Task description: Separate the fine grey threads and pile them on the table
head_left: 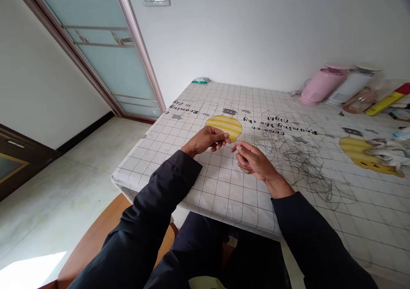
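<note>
Above the near part of the table, my left hand [212, 138] is closed in a pinch, thumb against fingers. My right hand [251, 157] is also pinched, its fingertips almost meeting those of the left. Whatever lies between the fingertips is too small and thin to make out. To the right of my right hand, a loose tangle of thin dark strands [304, 165] spreads over the tablecloth; whether they are thread or wire I cannot tell. Beneath my hands, the white gridded tablecloth [211, 191] carries a printed yellow striped balloon [221, 124].
Against the wall at the back right stand a pink cylinder [323, 84] and a white cylinder [349, 86]. Nearby are a yellow and red box [387, 99] and a crumpled cloth-like bundle [386, 152]. A green and white packet [200, 80] lies at the far left corner. A wooden chair [99, 233] is left below.
</note>
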The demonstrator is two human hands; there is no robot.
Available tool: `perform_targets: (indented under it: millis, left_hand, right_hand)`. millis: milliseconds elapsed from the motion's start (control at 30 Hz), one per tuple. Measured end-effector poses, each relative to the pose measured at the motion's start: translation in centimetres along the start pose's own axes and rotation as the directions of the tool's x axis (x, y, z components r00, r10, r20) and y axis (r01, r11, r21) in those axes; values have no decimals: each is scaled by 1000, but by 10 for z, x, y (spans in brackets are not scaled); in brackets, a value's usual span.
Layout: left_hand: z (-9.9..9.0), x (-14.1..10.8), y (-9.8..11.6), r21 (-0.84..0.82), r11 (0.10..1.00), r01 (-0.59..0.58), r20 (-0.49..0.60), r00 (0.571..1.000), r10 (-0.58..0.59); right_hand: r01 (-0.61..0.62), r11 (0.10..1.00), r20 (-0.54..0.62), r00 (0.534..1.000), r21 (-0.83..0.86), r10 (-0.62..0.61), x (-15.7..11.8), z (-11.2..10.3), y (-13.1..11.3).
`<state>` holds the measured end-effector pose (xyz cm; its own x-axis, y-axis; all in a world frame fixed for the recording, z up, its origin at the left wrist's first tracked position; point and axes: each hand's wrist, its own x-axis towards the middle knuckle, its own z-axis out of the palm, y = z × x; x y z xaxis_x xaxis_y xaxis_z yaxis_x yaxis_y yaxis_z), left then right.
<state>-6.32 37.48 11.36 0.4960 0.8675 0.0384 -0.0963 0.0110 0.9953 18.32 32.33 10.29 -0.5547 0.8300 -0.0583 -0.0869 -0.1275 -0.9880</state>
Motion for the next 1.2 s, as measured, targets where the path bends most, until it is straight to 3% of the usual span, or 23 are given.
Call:
perform_targets:
  millis: [233,400,633,767,967,1200]
  left_hand:
    - [-11,-2,7,3,999,-45,-114,992,46]
    - [-11,-4,10,-3,999,-44,-85,995,43]
    - [-6,-2,9,-58,998,2,-132,991,-10]
    - [-8,-2,7,-52,998,20,-116,993,-26]
    - [-11,-6,10,13,993,121,-45,992,-120]
    - [-16,-8,12,117,990,75,94,992,-87]
  right_hand:
    - [-153,987,157,977,46,144,2,-17,-4]
    - [-100,994,121,988,43,94,-4,-20,-4]
    - [-94,995,83,992,-21,96,-3,-17,-3]
    - [-51,998,34,998,-44,53,-2,-15,-2]
    - [-75,984,49,995,-159,84,-2,-14,0]
    - [-99,963,103,986,-249,128,-5,-25,-3]
